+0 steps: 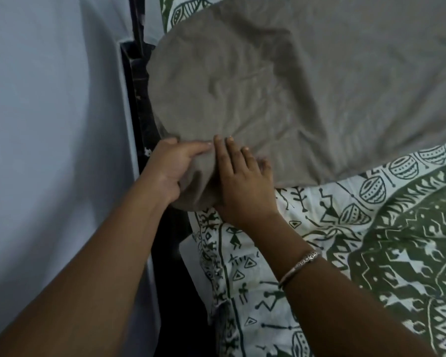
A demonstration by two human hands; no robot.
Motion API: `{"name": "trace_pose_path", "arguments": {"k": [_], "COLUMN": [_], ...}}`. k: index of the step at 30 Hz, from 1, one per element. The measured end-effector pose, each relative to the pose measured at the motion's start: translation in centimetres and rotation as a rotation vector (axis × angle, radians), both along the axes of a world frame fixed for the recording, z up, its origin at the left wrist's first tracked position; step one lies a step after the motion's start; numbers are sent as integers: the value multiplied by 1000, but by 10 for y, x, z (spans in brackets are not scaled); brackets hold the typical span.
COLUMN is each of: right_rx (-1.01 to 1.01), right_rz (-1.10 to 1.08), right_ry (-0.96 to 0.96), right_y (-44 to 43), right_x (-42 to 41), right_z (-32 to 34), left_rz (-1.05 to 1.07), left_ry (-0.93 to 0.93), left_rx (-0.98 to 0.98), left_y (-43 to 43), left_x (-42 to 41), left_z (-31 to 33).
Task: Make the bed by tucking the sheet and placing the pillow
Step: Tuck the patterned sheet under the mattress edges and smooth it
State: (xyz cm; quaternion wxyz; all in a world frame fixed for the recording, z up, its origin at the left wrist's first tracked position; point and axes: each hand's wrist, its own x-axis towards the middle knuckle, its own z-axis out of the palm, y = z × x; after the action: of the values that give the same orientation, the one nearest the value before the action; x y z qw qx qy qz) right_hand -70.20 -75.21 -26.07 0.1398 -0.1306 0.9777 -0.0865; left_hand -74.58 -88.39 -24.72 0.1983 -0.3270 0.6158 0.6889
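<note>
- While the grey pillow lay at the head of the bed, on top of the green and white sheet, both hands were at its near corner.
- The left hand held that corner, with its fingers curled round the soft cloth.
- The right hand lay flat on top of the same corner, just beside the left hand. Its fingers were straight and pressed down on the pillow.
- The two hands were touching or almost touching; I could not tell which.
- A silver bracelet sat on the right wrist.
- The pillow was wrinkled, and its left end stuck out a little over the dark bed frame.
- The sheet had little stick people, drums and a big round shape drawn on it. It covered the bed under the pillow and in front of it.
- A pale wall stood on the left, close beside the bed frame.
</note>
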Motion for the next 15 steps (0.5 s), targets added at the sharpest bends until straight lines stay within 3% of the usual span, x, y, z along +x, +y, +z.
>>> {"name": "trace_pose_path", "arguments": {"k": [2,5,8,11,13,15], "right_rx": [-152,-282,-559,-710,-762,-817], "right_rz": [-182,-324,-394,-449,-508,-495], "right_ry": [128,188,124,83,49,-11], "right_y": [0,9,22,30,35,41], "right_x": [0,-11,-24,-33,-39,-42], "right_z": [4,6,10,12,12,10], "left_rz": [-62,-91,81,325,432,396], "left_ry": [64,110,-9,-71,-92,-102], "left_rx": [61,-3,121,77,238,493], "left_y": [12,27,33,29,24,26], "left_x": [0,-5,-9,-11,-16,-20], "left_z": [9,10,6,2,-2,0]}}
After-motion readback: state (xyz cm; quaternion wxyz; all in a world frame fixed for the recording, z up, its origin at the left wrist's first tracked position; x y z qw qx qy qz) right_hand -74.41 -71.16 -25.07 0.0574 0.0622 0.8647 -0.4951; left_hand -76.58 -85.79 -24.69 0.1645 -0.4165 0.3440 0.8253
